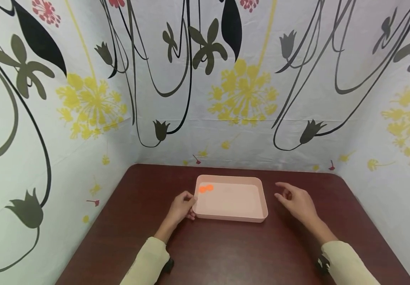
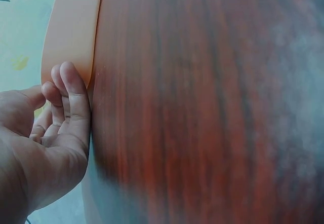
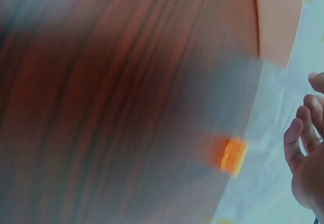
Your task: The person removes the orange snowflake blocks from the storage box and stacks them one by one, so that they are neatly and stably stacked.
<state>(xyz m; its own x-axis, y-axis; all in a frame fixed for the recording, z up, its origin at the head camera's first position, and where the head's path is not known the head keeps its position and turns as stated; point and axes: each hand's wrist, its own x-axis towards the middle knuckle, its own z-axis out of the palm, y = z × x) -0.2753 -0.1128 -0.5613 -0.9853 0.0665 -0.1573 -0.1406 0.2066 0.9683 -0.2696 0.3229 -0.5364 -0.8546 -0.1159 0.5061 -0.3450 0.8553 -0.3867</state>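
A shallow pink tray (image 1: 229,217) lies on the table with two flat orange round pieces (image 1: 206,189) near its far left corner. My left hand (image 1: 182,206) holds the tray's left side near the front corner, thumb at the rim and fingers against the outer wall. The left wrist view has this hand (image 2: 55,138) at the tray's end (image 2: 71,36). To the right of the tray, apart from it, my right hand (image 1: 299,204) hovers with loosely bent fingers and nothing visible in them. A small orange ridged piece (image 3: 234,156) appears near it in the right wrist view.
The dark reddish-brown wooden table (image 1: 226,253) has rounded far corners. Flower-printed white cloth (image 1: 205,142) hangs close behind it and along both sides. In the head view I cannot make out the ridged orange piece.
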